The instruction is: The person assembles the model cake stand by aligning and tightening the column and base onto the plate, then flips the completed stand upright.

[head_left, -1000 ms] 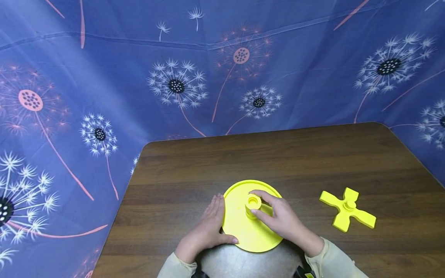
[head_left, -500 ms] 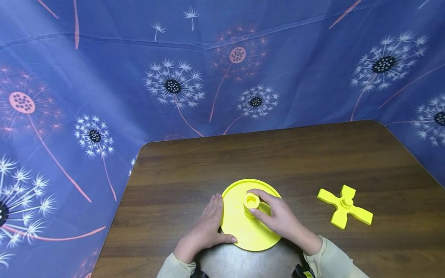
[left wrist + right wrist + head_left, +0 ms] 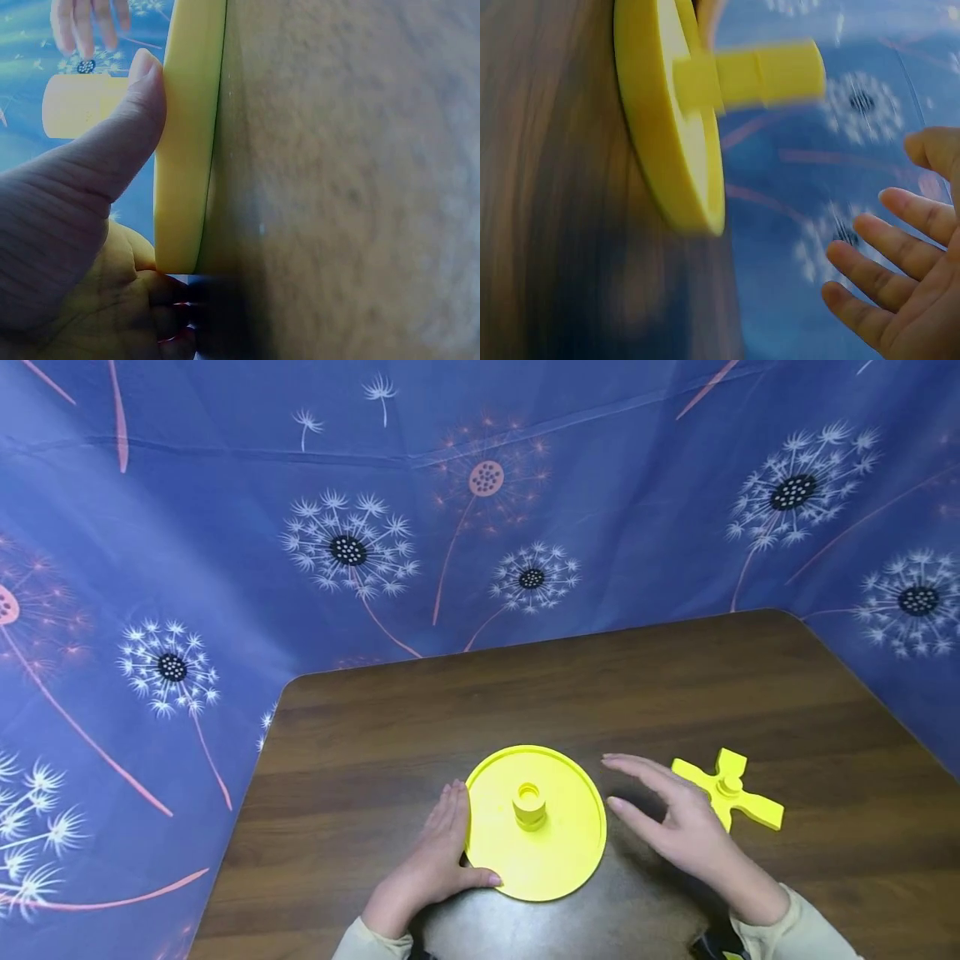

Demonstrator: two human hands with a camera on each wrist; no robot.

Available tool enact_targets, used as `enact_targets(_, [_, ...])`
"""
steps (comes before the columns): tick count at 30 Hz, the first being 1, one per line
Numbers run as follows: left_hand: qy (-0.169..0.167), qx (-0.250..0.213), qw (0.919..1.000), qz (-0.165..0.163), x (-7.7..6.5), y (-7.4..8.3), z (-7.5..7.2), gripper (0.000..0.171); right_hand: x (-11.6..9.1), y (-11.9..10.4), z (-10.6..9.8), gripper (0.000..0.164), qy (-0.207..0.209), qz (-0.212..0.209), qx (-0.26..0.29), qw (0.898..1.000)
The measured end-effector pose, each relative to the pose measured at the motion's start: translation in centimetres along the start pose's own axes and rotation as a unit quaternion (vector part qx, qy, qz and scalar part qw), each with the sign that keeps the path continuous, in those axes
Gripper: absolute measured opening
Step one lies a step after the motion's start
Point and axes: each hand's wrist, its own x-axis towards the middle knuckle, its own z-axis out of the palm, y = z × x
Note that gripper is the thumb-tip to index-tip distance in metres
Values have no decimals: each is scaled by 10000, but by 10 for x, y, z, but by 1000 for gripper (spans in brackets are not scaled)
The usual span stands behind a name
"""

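A round yellow plate (image 3: 543,868) with a raised rim lies flat on the table. From its centre stands a short hollow yellow post (image 3: 529,806). My left hand (image 3: 427,860) rests against the plate's left edge, fingers straight along the side. In the left wrist view, its thumb (image 3: 142,97) presses on the rim. To the right of the plate, my right hand (image 3: 686,827) is raised with nothing in its grasp, thumb and fingers spread. A yellow four-armed cross piece (image 3: 761,810) with a small central peg is partly covered by that hand in the head view.
The brown wooden table (image 3: 360,735) has rounded far corners. Behind it and along its sides hangs a blue cloth (image 3: 420,560) printed with dandelions.
My right hand has let go of the post and moved right toward the cross piece. My left hand keeps its place at the plate's edge. The head view has shifted slightly.
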Motion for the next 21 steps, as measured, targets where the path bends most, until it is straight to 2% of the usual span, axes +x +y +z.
enact_targets(3, [5, 4, 10000, 5, 0, 1, -1, 125, -9, 12, -26, 53, 628, 78, -255, 9977])
enact_targets(6, [-1, 23, 10000, 22, 0, 2, -1, 125, -19, 27, -49, 49, 1236, 191, -549, 9906])
enact_targets(8, [22, 23, 10000, 46, -1, 1, -2, 124, -26, 39, -61, 47, 1519, 405, -865, 9838])
enact_targets(10, [59, 42, 10000, 64, -2, 1, -3, 124, -35, 51, -72, 43, 1618, 865, -1185, 9759])
enact_targets(12, [70, 63, 9999, 69, -2, 1, -3, 124, -44, 64, -81, 41, 1486, 1400, -1443, 9683])
enact_targets(15, [65, 89, 9999, 44, -1, 0, -2, 125, -56, 77, -91, 45, 907, 2197, -1703, 9563])
enact_targets(18, [60, 69, 10000, 29, -1, 1, -1, 125, -65, 87, -96, 51, 319, 2492, -1785, 9513])
enact_targets(21, [57, 37, 10000, 22, -1, 2, -2, 124, -72, 95, -99, 53, 24, 2501, -1887, 9497])
